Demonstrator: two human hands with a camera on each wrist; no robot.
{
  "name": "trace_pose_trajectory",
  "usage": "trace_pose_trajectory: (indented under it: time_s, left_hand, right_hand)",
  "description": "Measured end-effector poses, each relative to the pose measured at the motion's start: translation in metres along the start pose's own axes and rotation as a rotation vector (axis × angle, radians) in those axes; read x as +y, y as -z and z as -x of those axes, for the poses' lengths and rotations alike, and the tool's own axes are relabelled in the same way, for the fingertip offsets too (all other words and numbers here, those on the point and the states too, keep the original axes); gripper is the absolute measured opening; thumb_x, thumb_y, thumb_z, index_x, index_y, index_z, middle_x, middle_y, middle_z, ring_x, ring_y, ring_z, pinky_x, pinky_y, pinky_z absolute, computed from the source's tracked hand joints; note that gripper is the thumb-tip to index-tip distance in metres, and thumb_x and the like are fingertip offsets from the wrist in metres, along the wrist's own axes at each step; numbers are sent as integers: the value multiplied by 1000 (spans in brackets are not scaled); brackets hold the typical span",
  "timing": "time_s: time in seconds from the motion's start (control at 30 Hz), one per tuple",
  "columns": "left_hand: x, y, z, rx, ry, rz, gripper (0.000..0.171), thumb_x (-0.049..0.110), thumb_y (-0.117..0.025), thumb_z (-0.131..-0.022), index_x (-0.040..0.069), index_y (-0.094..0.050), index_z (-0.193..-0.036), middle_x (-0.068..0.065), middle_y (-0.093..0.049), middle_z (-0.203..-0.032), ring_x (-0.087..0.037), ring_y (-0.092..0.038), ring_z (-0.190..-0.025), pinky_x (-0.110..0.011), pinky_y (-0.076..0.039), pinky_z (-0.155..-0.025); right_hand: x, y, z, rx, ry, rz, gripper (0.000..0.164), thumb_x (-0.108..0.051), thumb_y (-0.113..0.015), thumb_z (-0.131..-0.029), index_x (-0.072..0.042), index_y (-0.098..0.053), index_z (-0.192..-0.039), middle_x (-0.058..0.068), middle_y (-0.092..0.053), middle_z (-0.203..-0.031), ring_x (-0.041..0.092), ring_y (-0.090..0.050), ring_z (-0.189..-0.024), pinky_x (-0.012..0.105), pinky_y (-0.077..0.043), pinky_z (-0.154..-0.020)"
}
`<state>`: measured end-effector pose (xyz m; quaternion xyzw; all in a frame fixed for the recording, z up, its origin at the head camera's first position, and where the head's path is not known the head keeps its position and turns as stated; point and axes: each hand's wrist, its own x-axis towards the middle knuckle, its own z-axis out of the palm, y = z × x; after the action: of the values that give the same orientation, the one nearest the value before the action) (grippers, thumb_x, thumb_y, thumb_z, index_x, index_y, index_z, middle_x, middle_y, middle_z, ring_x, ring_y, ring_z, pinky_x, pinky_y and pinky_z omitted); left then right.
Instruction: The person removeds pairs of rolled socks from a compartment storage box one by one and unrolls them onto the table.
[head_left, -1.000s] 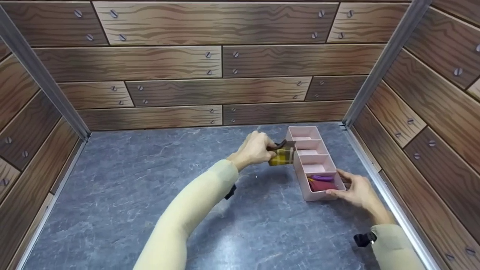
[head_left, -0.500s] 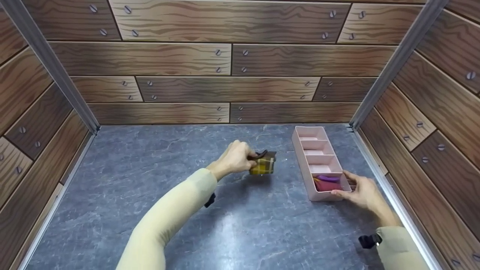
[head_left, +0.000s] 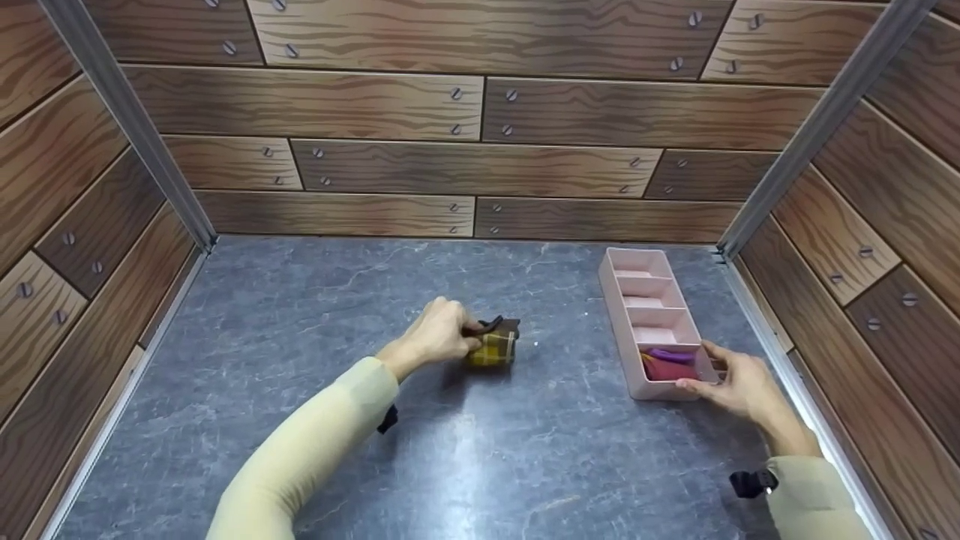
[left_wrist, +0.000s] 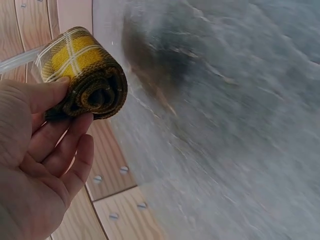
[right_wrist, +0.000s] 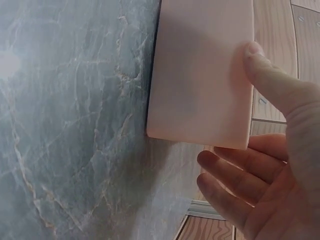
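A rolled-up plaid cloth (left_wrist: 82, 60), yellow and brown with white lines, is pinched between the thumb and fingers of my left hand (head_left: 439, 331). Its coiled end faces the left wrist camera, and a dark brown flap sticks up from it in the head view. Whether it is a sock or a tie, I cannot tell. At the right, a pale pink divided organizer box (head_left: 625, 341) stands on the surface. My right hand (head_left: 742, 384) grips its near right corner, thumb on the near end and fingers along the right side. Red and purple folded cloths (head_left: 670, 366) fill its nearest compartment.
Grey marbled tabletop (head_left: 570, 450) lies under everything. Wood-patterned panels (head_left: 390, 166) wall in the back and both sides, with metal strips (head_left: 761, 307) along the corners and edges. The right wall is close to my right hand.
My left hand has carried the rolled cloth leftward and nearer, away from the box. My right hand keeps its grip on the box corner. The head view has shifted slightly.
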<state>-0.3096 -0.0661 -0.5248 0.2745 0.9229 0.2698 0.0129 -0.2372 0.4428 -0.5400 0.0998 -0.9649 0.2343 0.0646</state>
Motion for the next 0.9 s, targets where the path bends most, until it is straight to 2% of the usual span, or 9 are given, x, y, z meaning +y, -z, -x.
trace_pose_trajectory:
  time_s: [0.13, 0.3, 0.43, 0.5, 0.57, 0.67, 0.77, 0.9]
  left_hand:
    - [-8, 1, 10, 1, 15, -12, 22, 19, -88, -85, 17, -85, -107, -2, -82, -95, -11, -64, -62, -28, -55, -60]
    - [-15, -4, 17, -15, 19, -48, 23, 21, -88, -85, 19, -85, -108, -3, -82, -99, -14, -69, -72, -30, -59, -70]
    - [-17, -8, 20, -15, 27, -50, 22, 21, -87, -86, 20, -85, -108, -3, -82, -100, -17, -73, -79, -32, -61, -76]
    - [-17, -9, 20, -10, 34, -38, 22, 20, -87, -85, 19, -85, -107, -2, -82, -99, -16, -73, -79, -32, -61, -76]
    - [-17, -9, 21, -11, 37, -27, 22, 20, -88, -85, 20, -85, -107, -2, -82, -98, -15, -72, -78, -32, -61, -76]
    - [-17, -10, 22, -15, 32, -14, 22, 20, -88, -85, 20, -85, -107, 0, -82, -97, -14, -70, -74, -31, -60, -74]
    - [-18, -10, 23, -20, 30, -4, 23, 20, -88, -85, 19, -85, -109, 0, -82, -97, -13, -69, -73, -31, -60, -73]
    - [-20, -10, 25, -29, 42, 21, 25, 20, -88, -86, 16, -84, -110, -2, -82, -98, -13, -72, -75, -30, -61, -74]
  right_hand:
    - [-2, 2, 0, -2, 4, 17, 90, -39, -91, -83, 19, -53, -141, 45, -64, -122, 57, -69, -103, 70, -55, -87]
    - [-11, 5, -1, -14, -7, 66, 91, -41, -91, -82, 20, -55, -138, 45, -65, -119, 61, -67, -103, 71, -53, -88]
    - [-30, 10, -5, -53, -5, 161, 87, -43, -91, -79, 16, -59, -135, 40, -68, -114, 60, -66, -103, 71, -52, -88]
    - [-42, 13, -7, -69, 5, 213, 83, -41, -91, -79, 14, -60, -133, 35, -70, -107, 57, -67, -97, 70, -52, -84]
    - [-56, 16, -9, -46, 28, 248, 76, -39, -91, -79, 10, -63, -130, 30, -71, -103, 54, -67, -93, 68, -53, -80]
    - [-79, 15, -14, 52, 109, 247, 66, -33, -93, -78, 4, -67, -127, 27, -72, -104, 50, -69, -92, 66, -54, -77]
    - [-104, 6, -22, 160, 244, 180, 62, -27, -95, -76, 2, -71, -125, 27, -74, -116, 51, -71, -100, 67, -55, -84]
    - [-137, -19, -34, 185, 398, 44, 53, -21, -94, -76, 3, -75, -120, 22, -77, -115, 45, -73, -102, 61, -57, -90]
